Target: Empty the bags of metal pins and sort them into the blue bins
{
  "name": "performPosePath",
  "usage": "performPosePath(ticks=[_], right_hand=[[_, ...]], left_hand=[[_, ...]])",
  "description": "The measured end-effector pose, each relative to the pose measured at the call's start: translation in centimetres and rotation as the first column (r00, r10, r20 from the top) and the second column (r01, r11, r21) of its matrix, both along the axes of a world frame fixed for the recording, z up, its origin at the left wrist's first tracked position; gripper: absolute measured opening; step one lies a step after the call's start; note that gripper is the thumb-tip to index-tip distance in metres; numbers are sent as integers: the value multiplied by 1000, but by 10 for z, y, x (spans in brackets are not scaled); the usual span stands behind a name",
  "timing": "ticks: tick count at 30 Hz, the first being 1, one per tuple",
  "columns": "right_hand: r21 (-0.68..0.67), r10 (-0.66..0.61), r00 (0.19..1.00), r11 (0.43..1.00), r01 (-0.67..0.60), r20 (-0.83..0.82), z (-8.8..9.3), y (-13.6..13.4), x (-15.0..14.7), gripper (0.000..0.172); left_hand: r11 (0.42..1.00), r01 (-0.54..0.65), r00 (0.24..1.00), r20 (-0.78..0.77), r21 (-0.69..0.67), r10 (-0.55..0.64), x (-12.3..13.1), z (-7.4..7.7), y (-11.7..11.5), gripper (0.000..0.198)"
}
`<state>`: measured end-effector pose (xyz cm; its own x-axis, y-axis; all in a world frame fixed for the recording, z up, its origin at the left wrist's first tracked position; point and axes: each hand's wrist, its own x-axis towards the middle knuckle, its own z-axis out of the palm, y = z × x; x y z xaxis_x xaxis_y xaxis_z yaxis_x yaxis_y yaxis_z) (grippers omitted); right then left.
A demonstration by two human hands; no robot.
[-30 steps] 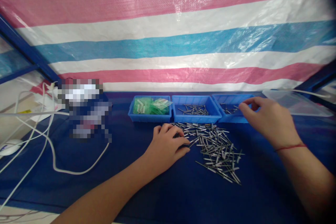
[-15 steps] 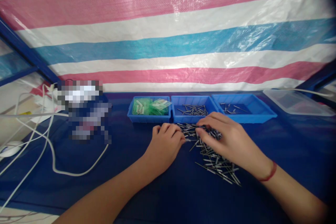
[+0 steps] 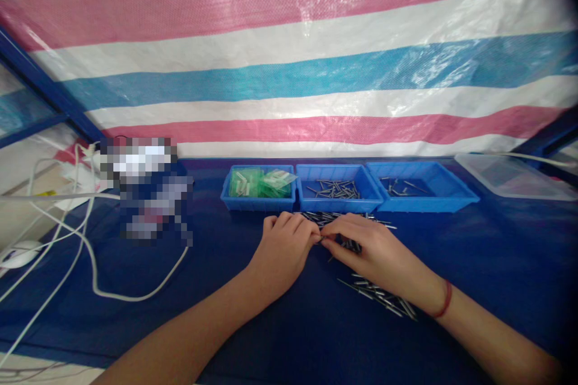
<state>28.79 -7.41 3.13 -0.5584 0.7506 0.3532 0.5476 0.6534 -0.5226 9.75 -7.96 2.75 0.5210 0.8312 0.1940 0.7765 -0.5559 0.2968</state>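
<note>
My left hand [image 3: 289, 243] is closed, its thumb and forefinger pinching the end of a thin metal pin. The fingertips of my right hand [image 3: 368, 243] meet it, closed on the same small spot; most of the pin [image 3: 320, 239] is hidden between the fingers. Under and around my right hand lies a loose pile of thin metal pins [image 3: 383, 298], dark with thicker silvery parts, rather like blind rivets. Part of the pile also shows behind both hands, in front of the blue bins.
Three blue bins stand in a row: the left bin [image 3: 257, 204] holds green packets, the middle bin [image 3: 338, 204] many pins, the right bin [image 3: 433, 203] several pins. A translucent lid [image 3: 510, 180] lies at right. White cables [image 3: 93, 264] and a white mouse [image 3: 20, 254] are at left.
My right hand has moved left and slightly down from over the pile to meet my left fingertips. My left hand has stayed in place, closed on the pin.
</note>
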Motion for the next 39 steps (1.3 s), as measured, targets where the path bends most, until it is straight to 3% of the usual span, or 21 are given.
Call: performPosePath(ticks=[7, 13, 20, 28, 32, 36, 39], right_hand=[[-37, -43, 998, 998, 42, -40, 3, -2, -1, 8], [-16, -118, 991, 993, 117, -65, 0, -1, 0, 8], [-13, -11, 983, 1000, 9, -182, 3, -4, -4, 7], [-13, 66, 946, 997, -73, -317, 1, -2, -2, 10], [-2, 97, 942, 995, -103, -322, 4, -2, 3, 12], [-10, 32, 933, 999, -38, -360, 6, -3, 5, 12], [-36, 9, 918, 999, -26, -398, 6, -4, 3, 10]], left_hand=[[989, -17, 964, 262, -144, 55, -1, 4, 4, 14], [981, -23, 935, 343, -192, 89, -1, 7, 5, 13], [923, 61, 765, 612, -379, 201, 0, 8, 4, 13], [818, 244, 613, 737, -521, 287, -1, 8, 7, 19], [813, 270, 681, 700, -515, 217, -3, 14, 5, 22], [879, 224, 793, 603, -421, 86, -5, 18, 3, 24], [909, 236, 829, 560, -344, -3, -4, 17, 3, 23]])
